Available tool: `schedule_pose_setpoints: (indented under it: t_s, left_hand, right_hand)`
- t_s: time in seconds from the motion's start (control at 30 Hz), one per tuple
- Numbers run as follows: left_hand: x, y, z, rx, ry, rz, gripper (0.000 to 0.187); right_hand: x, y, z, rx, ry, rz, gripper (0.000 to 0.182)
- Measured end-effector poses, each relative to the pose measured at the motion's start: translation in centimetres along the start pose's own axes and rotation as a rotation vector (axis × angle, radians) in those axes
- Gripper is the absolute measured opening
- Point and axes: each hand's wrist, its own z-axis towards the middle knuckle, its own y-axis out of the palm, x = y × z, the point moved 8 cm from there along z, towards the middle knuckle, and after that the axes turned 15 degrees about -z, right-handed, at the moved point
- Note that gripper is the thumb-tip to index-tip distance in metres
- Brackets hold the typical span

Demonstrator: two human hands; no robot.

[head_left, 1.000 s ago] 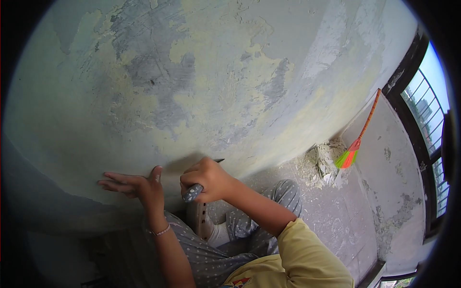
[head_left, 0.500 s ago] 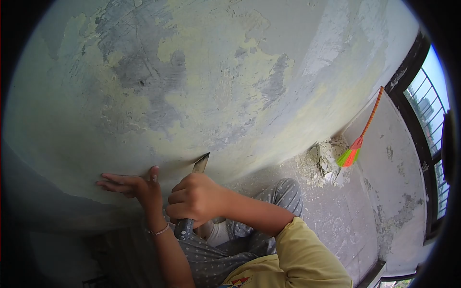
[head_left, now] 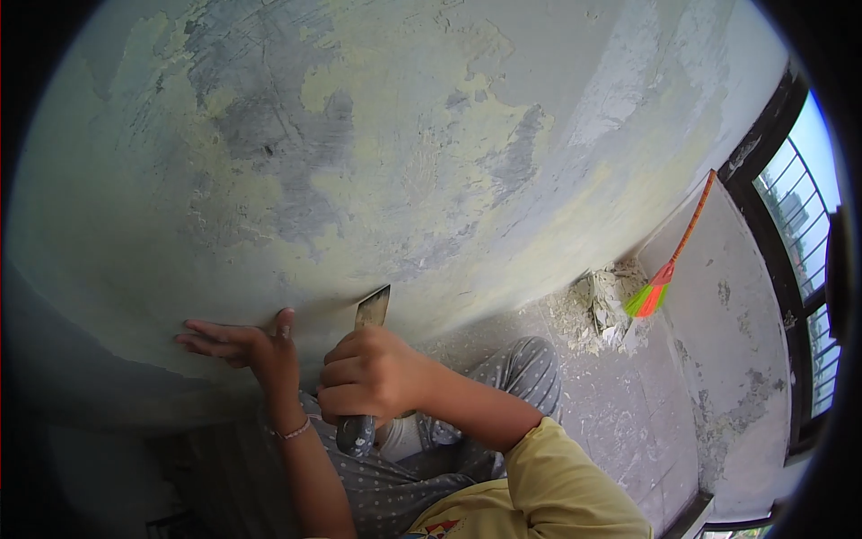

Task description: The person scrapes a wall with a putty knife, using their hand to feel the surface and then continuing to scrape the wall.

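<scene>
Closed around the dark handle of a scraper (head_left: 372,308), my right hand (head_left: 375,375) is low in the middle of the view. The scraper's flat metal blade points up, its edge at the patchy wall (head_left: 404,180). My left hand (head_left: 247,349), to the left of it, has its fingers spread against the lower wall and the thumb raised, with nothing held. The wall shows scraped grey and pale yellow patches.
A broom (head_left: 651,292) with an orange handle leans in the corner at the right, beside a pile of paint flakes (head_left: 606,305). Debris dots the floor (head_left: 620,422). A dark-framed window (head_left: 799,216) is at the far right. My bent knee (head_left: 536,368) is below the wall.
The scraper's blade has turned a little and shows more of its flat face. My right hand has shifted slightly to the right, while my left hand stays almost in place.
</scene>
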Motion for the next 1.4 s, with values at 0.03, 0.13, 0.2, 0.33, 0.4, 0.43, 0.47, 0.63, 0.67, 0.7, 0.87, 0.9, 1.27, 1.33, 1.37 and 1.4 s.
schedule_pose_setpoints:
  t_s: [0.03,0.13,0.2,0.33,0.4,0.43,0.47,0.63,0.67,0.7,0.87,0.9,1.27,1.33,1.37,1.4]
  left_hand:
    - [-0.1,0.0,0.0,-0.002,0.007,0.002,0.138]
    - [-0.5,-0.1,0.0,0.001,-0.002,0.045,0.138]
    - [-0.3,0.0,0.1,0.006,0.018,0.045,0.138]
    - [-0.2,0.1,0.0,-0.012,0.002,0.037,0.138]
    - [0.0,0.1,-0.1,-0.016,-0.044,0.005,0.138]
    - [0.0,0.1,-0.1,-0.015,-0.039,0.001,0.138]
    - [0.0,0.2,0.0,-0.01,-0.026,0.009,0.138]
    - [-0.8,0.5,-0.4,-0.029,-0.026,0.024,0.138]
    - [-0.3,0.3,-0.3,-0.011,-0.017,0.005,0.137]
    - [0.1,0.2,-0.2,0.013,-0.006,-0.018,0.136]
    - [-1.2,0.4,-0.1,0.022,0.046,0.063,0.135]
    - [-1.3,0.5,-0.3,0.015,0.069,0.078,0.134]
    - [0.7,0.0,-0.3,0.017,-0.014,-0.005,0.133]
    - [0.8,0.4,0.0,0.014,-0.052,-0.028,0.133]
    - [1.0,0.7,0.3,0.018,-0.035,-0.03,0.132]
    - [0.9,0.9,0.1,0.018,-0.025,-0.027,0.131]
  right_hand:
    - [0.1,0.0,0.2,-0.025,-0.015,-0.006,0.02]
    - [0.0,0.4,0.7,-0.054,-0.008,-0.02,0.02]
    - [-0.9,-0.3,0.8,-0.021,-0.029,-0.002,0.02]
    - [-1.4,-1.5,1.1,0.113,-0.063,0.071,0.019]
    - [0.8,-0.5,0.1,0.041,-0.012,0.037,0.019]
    - [1.7,0.0,0.1,-0.034,0.025,-0.001,0.018]
    - [1.5,-0.3,0.0,-0.032,0.018,-0.007,0.018]
    - [-2.1,-2.4,0.0,0.164,-0.152,0.055,0.018]
    - [-1.7,-2.6,-0.2,0.171,-0.141,0.055,0.018]
    - [-0.4,-2.1,-0.1,0.083,-0.084,0.053,0.019]
    - [-0.7,-2.6,0.0,0.12,-0.08,0.085,0.02]
    - [-1.2,-3.0,0.0,0.158,-0.114,0.104,0.021]
    - [0.1,-3.4,-0.9,0.232,-0.059,0.162,0.027]
    - [2.0,-2.1,-1.1,0.093,0.047,0.186,0.028]
    - [1.6,-2.3,-1.0,0.093,0.04,0.18,0.028]
    - [0.2,-2.9,-1.1,0.172,-0.026,0.148,0.028]
